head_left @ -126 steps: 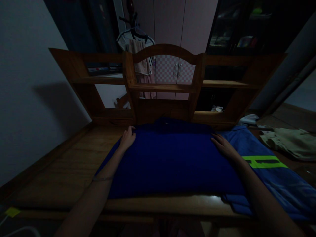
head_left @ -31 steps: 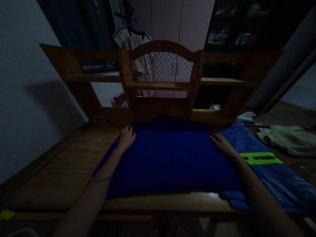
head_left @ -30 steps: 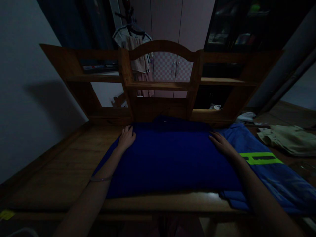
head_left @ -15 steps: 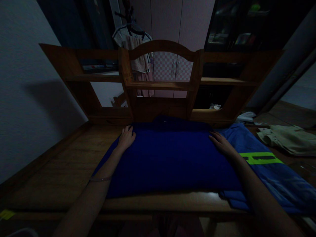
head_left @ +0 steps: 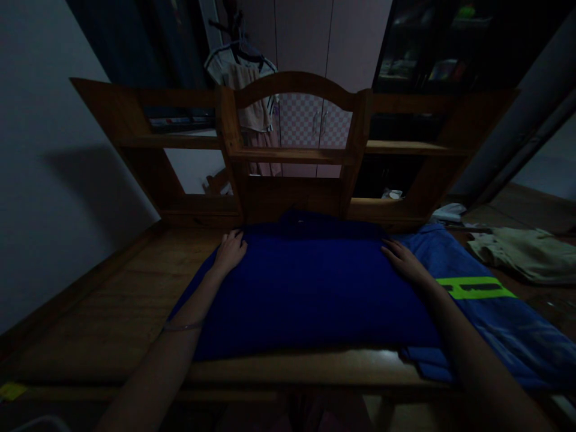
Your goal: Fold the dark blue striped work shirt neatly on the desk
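A dark blue shirt (head_left: pixel 310 288) lies spread flat on a wooden desk (head_left: pixel 112 312), its collar toward the back. My left hand (head_left: pixel 230 251) rests flat on the shirt's far left shoulder, fingers stretched out. My right hand (head_left: pixel 404 261) lies flat on the far right shoulder, fingers apart. Neither hand grips the cloth. A thin bracelet (head_left: pixel 182 327) circles my left forearm.
A lighter blue garment with a neon green stripe (head_left: pixel 477 288) lies to the right, partly under the shirt. A beige garment (head_left: pixel 526 255) sits farther right. A wooden hutch with shelves (head_left: pixel 292 156) stands along the desk's back. A grey wall is at the left.
Both hands stay in the same places on the shirt. Only the camera view has shifted slightly.
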`<state>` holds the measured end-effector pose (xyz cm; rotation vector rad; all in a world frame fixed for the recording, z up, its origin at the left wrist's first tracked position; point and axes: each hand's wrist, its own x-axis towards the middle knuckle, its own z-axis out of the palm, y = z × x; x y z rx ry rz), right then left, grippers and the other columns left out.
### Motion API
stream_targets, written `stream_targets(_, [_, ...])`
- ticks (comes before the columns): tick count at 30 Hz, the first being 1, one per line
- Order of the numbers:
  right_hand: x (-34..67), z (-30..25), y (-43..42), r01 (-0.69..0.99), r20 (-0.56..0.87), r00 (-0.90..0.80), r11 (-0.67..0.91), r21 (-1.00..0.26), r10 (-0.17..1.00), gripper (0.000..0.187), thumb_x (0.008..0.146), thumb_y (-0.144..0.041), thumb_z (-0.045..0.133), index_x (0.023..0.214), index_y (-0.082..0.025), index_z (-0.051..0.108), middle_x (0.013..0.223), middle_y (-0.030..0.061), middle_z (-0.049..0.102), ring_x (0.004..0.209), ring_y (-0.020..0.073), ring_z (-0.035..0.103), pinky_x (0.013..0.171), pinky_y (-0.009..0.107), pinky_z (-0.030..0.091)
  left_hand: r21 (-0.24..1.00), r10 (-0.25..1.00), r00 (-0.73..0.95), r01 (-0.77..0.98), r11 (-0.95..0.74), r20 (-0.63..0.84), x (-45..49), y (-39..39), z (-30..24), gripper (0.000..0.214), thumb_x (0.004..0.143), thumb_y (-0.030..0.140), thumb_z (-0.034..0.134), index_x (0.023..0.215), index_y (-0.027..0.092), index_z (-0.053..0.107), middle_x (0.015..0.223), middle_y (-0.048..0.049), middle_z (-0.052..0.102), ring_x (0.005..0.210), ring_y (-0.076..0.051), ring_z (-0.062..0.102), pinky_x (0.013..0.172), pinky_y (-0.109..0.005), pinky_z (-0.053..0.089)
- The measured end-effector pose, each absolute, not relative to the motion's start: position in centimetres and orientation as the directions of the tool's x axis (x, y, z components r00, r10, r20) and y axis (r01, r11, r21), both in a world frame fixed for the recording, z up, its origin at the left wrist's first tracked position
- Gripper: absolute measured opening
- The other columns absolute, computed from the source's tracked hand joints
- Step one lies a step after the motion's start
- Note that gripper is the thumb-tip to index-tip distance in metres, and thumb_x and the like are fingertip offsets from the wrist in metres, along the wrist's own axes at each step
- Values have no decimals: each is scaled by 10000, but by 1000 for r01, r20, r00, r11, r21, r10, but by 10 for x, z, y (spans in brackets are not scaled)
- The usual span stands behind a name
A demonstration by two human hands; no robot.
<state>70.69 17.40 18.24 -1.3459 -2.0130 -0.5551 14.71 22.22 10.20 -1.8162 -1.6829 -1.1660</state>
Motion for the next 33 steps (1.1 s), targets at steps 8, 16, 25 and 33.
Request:
stream_targets(8, [705, 183, 170, 922, 715, -255, 387, -23, 651, 546, 933, -511, 331, 1339, -186, 495, 1402, 115, 463, 1316, 288, 395, 1120, 474, 281, 245, 623, -72, 949, -197, 779, 146, 224, 101, 469, 894, 323, 343, 1256, 113, 551, 1332, -128, 498, 1139, -286, 480, 1009, -412, 391])
stream_targets(16, [706, 184, 172, 911, 713, -248, 407, -58, 656, 526, 923, -506, 360, 1323, -198, 508, 1388, 108, 482, 1311, 288, 403, 1118, 472, 283, 249, 637, -62, 946, -208, 769, 146, 227, 101, 473, 899, 297, 333, 1268, 65, 517, 1353, -155, 504, 1203, -272, 472, 1043, -401, 346])
stream_targets(25, [657, 206, 113, 883, 893, -100, 452, -124, 439, 643, 898, -415, 444, 1457, -167, 245, 1373, 126, 494, 1256, 279, 472, 1062, 472, 360, 339, 573, -178, 922, -186, 800, 155, 208, 107, 400, 861, 262, 412, 1216, 93, 485, 1233, -174, 491, 1125, -267, 526, 991, -387, 408])
stream_targets(33, [566, 189, -128, 797, 920, -241, 605, 5, 310, 549, 859, -404, 478, 1383, -480, 333, 1158, -4, 652, 1113, 331, 581, 958, 585, 465, 409, 583, -231, 892, -193, 779, 155, 202, 112, 394, 848, 304, 437, 1204, 140, 478, 1150, -141, 483, 969, -254, 608, 874, -383, 489])
